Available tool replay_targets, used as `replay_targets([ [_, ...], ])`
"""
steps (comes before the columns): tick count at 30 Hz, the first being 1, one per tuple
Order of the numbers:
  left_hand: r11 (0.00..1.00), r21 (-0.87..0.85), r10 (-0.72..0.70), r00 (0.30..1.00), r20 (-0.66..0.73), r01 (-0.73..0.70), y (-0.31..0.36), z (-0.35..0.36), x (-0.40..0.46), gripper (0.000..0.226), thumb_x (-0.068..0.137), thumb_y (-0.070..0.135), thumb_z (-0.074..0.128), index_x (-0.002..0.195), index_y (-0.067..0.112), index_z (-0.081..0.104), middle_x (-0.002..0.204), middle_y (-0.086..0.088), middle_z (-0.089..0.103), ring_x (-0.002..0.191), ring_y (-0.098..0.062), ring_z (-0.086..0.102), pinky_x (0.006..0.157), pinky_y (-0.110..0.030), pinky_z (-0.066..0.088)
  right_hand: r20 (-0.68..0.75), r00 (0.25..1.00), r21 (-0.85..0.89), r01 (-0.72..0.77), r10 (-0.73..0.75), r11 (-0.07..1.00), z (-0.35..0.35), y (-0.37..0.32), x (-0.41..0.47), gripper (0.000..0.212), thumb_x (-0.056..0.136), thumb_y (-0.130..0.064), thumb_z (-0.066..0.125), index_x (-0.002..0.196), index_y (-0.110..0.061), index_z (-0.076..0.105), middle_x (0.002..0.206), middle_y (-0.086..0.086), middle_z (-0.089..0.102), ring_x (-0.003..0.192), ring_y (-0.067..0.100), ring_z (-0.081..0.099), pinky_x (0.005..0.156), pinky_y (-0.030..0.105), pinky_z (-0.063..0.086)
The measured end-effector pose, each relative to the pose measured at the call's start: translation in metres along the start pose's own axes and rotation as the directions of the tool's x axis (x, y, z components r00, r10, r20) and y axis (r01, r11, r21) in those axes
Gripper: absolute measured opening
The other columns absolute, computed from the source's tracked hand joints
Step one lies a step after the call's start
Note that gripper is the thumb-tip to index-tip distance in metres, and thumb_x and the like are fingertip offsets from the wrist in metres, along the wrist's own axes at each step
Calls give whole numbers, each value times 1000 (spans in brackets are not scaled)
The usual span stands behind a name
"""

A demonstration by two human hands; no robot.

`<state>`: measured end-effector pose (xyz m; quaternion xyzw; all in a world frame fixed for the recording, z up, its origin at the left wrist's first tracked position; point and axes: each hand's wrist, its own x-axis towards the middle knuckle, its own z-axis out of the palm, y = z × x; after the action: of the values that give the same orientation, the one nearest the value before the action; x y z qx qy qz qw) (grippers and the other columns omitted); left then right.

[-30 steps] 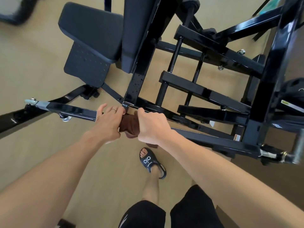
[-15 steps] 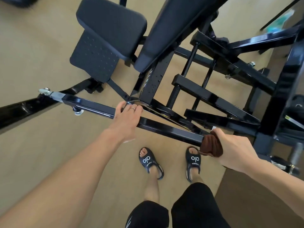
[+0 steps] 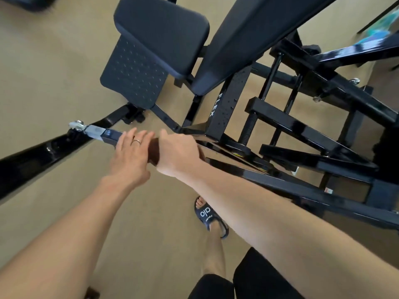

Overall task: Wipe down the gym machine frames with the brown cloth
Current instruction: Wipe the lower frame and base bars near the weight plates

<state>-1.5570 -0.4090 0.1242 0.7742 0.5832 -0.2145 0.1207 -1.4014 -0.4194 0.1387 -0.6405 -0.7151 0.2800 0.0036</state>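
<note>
A black steel gym machine frame [image 3: 287, 182] fills the right and centre of the head view, with a long bar running from a metal-tipped end [image 3: 95, 131] down to the right. My right hand [image 3: 179, 153] grips the brown cloth [image 3: 153, 153] wrapped over that bar, only a dark sliver of cloth showing between my hands. My left hand [image 3: 129, 155] lies on the bar just left of the cloth, fingers fairly straight over the top, a ring on one finger.
Two black padded seat cushions [image 3: 162, 33] stand above the bar. Another black frame arm [image 3: 32, 156] reaches out to the left. Tan floor [image 3: 43, 72] lies all around. My foot in a dark sandal [image 3: 208, 216] stands below the bar.
My right hand slid the cloth along the bar out to the right, then back left until it sits beside my left hand. My left hand shifted slightly left.
</note>
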Motion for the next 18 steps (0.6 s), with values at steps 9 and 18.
replay_targets([
  [9,989,-143,39,999,3,-38,-8,-10,1,97,68,-3,69,151,24,28,154,-2,31,148,-21,11,125,-35,1,-22,999,45,43,-42,998,3,18,-11,57,73,-31,77,116,-13,44,70,-6,49,61,25,56,57,31,36],
  [18,987,-150,58,997,45,-51,-3,-18,-4,94,71,-5,62,152,22,22,155,-3,23,151,-24,6,126,-37,-4,-39,990,-191,-138,133,972,-20,146,-132,54,80,-50,76,116,-20,49,62,-14,51,48,3,43,46,20,24],
])
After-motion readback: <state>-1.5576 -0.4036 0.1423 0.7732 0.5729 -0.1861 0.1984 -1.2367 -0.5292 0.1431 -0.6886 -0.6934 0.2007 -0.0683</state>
